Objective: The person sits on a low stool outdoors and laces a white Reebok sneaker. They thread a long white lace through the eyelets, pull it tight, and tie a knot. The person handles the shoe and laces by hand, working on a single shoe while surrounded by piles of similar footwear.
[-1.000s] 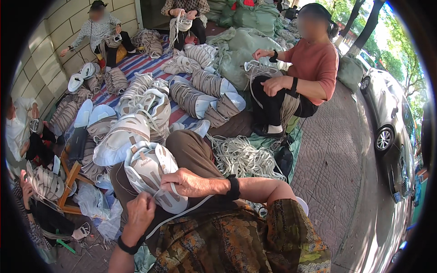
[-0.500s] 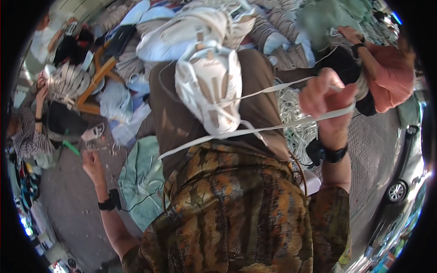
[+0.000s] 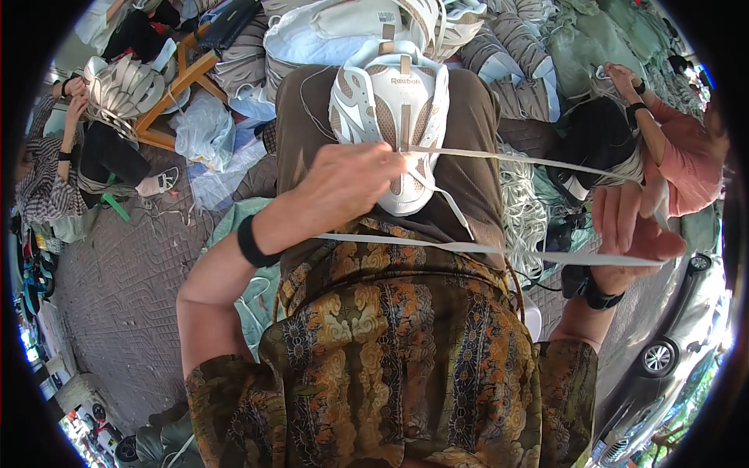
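A white and tan sneaker (image 3: 413, 97) lies on my lap, toe toward me. My left hand (image 3: 343, 181) reaches across its lacing, fingers pinched at the spot where a flat white shoelace (image 3: 507, 157) leaves the shoe. To the right, my right hand (image 3: 628, 226) has the lace looped round its fingers and thumb, drawn out taut. From that hand the lower run of the lace stretches back left across my waist, passing below the shoe. A short loose lace end hangs beside the toe. My left fingertips partly cover the lacing.
More sneakers (image 3: 511, 66) are heaped beyond my knees. A bundle of white laces (image 3: 521, 203) hangs by my right thigh. A wooden stool frame (image 3: 175, 101) and plastic bags (image 3: 203, 132) are at left. Co-workers sit on both sides; a parked car (image 3: 663, 343) stands at right.
My left hand has swung in from far out on the left to the shoe's lacing. My right hand has moved farther right and a little down, with the lace still looped on it.
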Demonstrator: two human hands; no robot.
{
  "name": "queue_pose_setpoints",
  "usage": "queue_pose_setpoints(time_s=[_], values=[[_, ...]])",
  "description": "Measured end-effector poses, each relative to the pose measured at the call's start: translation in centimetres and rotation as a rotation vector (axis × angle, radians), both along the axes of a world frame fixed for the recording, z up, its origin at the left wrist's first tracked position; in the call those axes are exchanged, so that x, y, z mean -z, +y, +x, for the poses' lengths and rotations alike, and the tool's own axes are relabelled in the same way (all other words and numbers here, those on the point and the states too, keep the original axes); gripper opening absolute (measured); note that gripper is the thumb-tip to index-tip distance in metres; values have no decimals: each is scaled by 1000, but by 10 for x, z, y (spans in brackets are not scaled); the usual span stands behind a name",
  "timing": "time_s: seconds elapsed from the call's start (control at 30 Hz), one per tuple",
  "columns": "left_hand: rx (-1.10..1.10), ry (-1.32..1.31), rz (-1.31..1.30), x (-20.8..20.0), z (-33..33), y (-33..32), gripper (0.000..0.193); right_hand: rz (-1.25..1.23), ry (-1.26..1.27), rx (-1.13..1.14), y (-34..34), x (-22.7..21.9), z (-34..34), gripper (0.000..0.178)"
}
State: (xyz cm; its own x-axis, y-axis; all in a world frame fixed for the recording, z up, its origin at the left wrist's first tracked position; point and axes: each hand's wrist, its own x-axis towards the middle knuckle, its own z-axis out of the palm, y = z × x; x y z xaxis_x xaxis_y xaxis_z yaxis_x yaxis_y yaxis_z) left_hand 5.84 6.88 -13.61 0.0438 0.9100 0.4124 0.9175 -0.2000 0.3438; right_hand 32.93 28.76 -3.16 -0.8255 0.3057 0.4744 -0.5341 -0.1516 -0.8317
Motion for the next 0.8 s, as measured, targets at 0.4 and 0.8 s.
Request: queue_pose_setpoints(time_s=[0.4,0.8], values=[[-9,34,-232,4,-7,14,8,-131,-4,74,16,2,33,54],[-821,-1090,319,48,-252,-300,13,-618,82,641,250,129,272,56]])
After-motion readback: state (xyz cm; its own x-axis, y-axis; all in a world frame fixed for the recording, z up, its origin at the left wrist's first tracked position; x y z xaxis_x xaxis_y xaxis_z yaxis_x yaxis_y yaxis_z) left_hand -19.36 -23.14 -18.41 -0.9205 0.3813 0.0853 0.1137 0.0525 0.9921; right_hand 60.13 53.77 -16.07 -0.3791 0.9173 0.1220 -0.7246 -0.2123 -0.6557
